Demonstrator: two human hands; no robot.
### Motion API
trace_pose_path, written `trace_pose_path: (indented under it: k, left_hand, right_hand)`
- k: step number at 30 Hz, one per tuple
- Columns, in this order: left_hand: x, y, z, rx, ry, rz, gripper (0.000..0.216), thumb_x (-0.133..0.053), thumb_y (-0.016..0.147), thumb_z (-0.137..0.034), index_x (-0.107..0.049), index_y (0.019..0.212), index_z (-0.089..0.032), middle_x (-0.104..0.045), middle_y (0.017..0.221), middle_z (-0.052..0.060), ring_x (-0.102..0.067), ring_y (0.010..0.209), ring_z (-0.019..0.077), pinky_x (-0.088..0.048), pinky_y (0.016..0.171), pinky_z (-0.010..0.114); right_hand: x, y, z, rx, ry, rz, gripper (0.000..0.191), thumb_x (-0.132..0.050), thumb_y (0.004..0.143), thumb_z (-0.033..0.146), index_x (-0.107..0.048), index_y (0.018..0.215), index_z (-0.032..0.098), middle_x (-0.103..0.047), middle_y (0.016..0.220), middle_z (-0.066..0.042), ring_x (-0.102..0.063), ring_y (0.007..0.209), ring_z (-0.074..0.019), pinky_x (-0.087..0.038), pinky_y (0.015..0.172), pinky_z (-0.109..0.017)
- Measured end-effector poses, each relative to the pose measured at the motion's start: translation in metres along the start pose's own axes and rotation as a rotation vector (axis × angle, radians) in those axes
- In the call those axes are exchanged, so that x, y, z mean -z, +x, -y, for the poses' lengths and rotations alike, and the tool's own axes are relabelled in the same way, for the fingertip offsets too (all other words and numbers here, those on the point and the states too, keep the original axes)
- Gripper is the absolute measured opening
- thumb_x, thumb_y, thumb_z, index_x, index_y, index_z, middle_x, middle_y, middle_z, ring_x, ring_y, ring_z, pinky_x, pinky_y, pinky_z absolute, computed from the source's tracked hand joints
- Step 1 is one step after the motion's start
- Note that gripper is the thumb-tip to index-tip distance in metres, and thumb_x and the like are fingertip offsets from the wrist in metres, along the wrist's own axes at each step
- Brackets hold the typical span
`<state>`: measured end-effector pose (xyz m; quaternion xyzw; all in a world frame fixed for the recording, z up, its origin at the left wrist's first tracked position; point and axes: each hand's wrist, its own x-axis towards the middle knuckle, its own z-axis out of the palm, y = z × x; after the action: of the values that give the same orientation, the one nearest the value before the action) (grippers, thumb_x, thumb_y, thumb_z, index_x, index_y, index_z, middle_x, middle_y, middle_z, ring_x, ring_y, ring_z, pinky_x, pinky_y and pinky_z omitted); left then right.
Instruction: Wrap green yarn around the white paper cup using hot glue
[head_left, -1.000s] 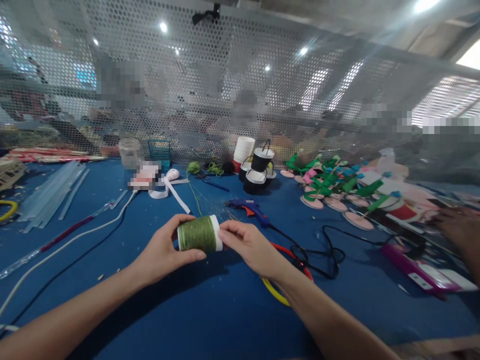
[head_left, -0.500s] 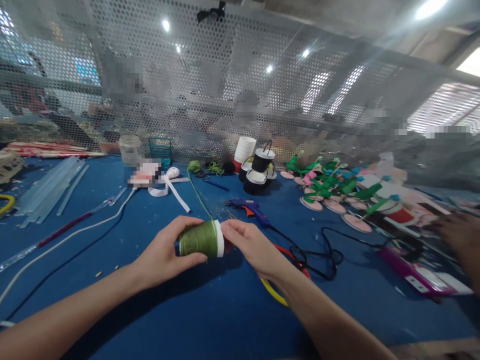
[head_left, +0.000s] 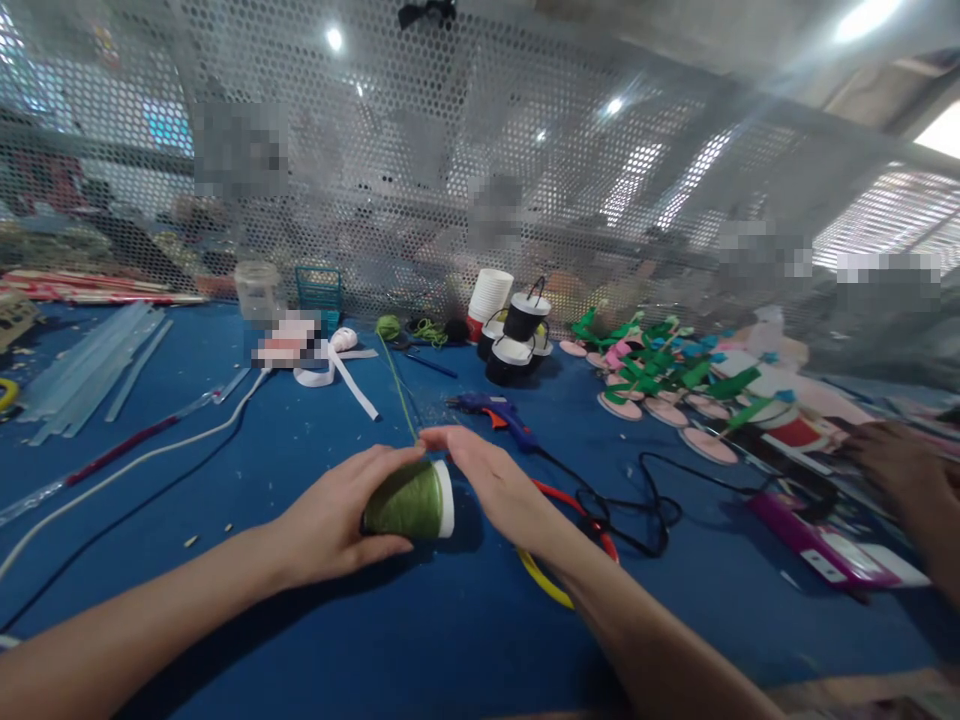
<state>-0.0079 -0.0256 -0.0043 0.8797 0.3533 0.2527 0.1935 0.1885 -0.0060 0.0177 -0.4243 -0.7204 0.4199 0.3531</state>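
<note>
From the head view I have both bare hands low over the blue bench [head_left: 450, 650], near its middle. The left hand [head_left: 326, 515] has its grip closed around a white cup wound with green yarn [head_left: 405, 502] — thumb below, fingers over the top. The cup lies on its side, white rim facing right; I cannot tell whether it touches the bench.

The right hand [head_left: 491, 485] arches beside the rim, fingers close together, tips above the cup. Its fingertips meet the lower end of a thin green yarn strand [head_left: 397, 380]; whether that grip pinches it, I cannot tell. The strand runs back to a small green yarn ball [head_left: 388, 326].

Beyond the right hand I note a blue glue gun with an orange trigger [head_left: 499, 415], black cord trailing right. Red and yellow curved handles [head_left: 544, 580] show partly under the right forearm. Farther back: black cups with white tops [head_left: 510, 362], stacked beside white paper cups [head_left: 491, 293]. A co-worker's hand [head_left: 896, 462] is at far right — blurred.
</note>
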Motion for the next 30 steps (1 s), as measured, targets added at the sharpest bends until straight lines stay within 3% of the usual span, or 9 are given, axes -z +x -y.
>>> trace_pose_path:
  k: [5,10,13,16,20,24,27,30]
  left_hand:
    - [0.0,-0.001,-0.001,-0.009,0.024,0.037,0.062,-0.058,0.077,-0.032,-0.028,0.13,-0.02,-0.049,0.116,0.014,-0.051,0.105,0.0268,-0.045,0.087,0.041]
    - [0.0,-0.001,-0.004,-0.024,0.054,0.056,0.061,-0.059,0.077,-0.034,-0.03,0.129,-0.02,-0.046,0.122,0.015,-0.047,0.112,0.0291,-0.044,0.09,0.042]
    - [0.001,0.0,-0.005,-0.026,0.048,0.06,0.058,-0.058,0.077,-0.034,-0.032,0.126,-0.018,-0.047,0.12,0.015,-0.047,0.112,0.0287,-0.044,0.091,0.042]
    - [0.002,0.0,-0.005,-0.01,0.046,0.063,0.054,-0.06,0.076,-0.034,-0.036,0.122,-0.017,-0.052,0.112,0.013,-0.053,0.103,0.0263,-0.046,0.086,0.04]
    - [0.002,0.0,-0.004,0.024,0.067,0.058,0.053,-0.061,0.075,-0.031,-0.038,0.121,-0.02,-0.052,0.115,0.012,-0.053,0.104,0.0263,-0.046,0.087,0.04]
    - [0.0,-0.002,0.001,0.016,0.086,-0.012,0.052,-0.061,0.075,-0.029,-0.038,0.121,-0.024,-0.051,0.12,0.01,-0.051,0.109,0.026,-0.044,0.091,0.04]
    - [-0.001,-0.002,0.004,0.026,0.118,-0.041,0.053,-0.062,0.073,-0.027,-0.039,0.121,-0.023,-0.052,0.12,0.01,-0.05,0.11,0.0267,-0.044,0.092,0.041]
    - [-0.001,-0.002,0.007,0.032,0.147,-0.056,0.054,-0.063,0.072,-0.025,-0.039,0.121,-0.024,-0.053,0.121,0.01,-0.051,0.11,0.0269,-0.044,0.092,0.042]
  right_hand:
    - [0.002,0.002,-0.001,-0.103,0.22,0.146,0.054,-0.025,0.087,0.055,-0.061,0.103,0.018,-0.062,0.112,-0.008,-0.054,0.106,-0.0187,-0.034,0.096,-0.037]
    - [0.0,0.006,0.009,-0.012,0.218,0.188,0.055,-0.025,0.088,0.054,-0.063,0.1,0.018,-0.064,0.108,-0.007,-0.055,0.105,-0.017,-0.035,0.096,-0.033]
    - [-0.003,0.011,0.017,0.049,0.122,0.214,0.052,-0.025,0.09,0.05,-0.064,0.098,0.016,-0.065,0.106,-0.007,-0.055,0.104,-0.0157,-0.035,0.095,-0.031]
    - [0.004,0.018,0.017,0.013,-0.03,0.159,0.05,-0.026,0.091,0.046,-0.063,0.097,0.013,-0.066,0.103,-0.01,-0.06,0.095,-0.0164,-0.042,0.086,-0.03]
    - [0.04,0.033,0.003,-0.149,-0.477,-0.156,0.043,-0.03,0.09,0.044,-0.061,0.089,0.015,-0.068,0.084,-0.007,-0.064,0.066,-0.0136,-0.046,0.063,-0.025]
    - [0.08,0.044,-0.022,-0.305,-0.681,-0.347,0.028,-0.037,0.088,0.032,-0.059,0.09,0.014,-0.066,0.079,-0.011,-0.063,0.076,-0.0213,-0.044,0.065,-0.03]
    - [0.09,0.049,-0.043,-0.392,-0.755,-0.259,0.019,-0.055,0.079,0.033,-0.062,0.075,0.016,-0.065,0.075,-0.011,-0.061,0.081,-0.0243,-0.043,0.068,-0.031]
    - [0.085,0.055,-0.059,-0.433,-0.753,-0.097,0.022,-0.059,0.079,0.034,-0.062,0.086,0.014,-0.064,0.088,-0.007,-0.06,0.081,-0.0193,-0.047,0.071,-0.032]
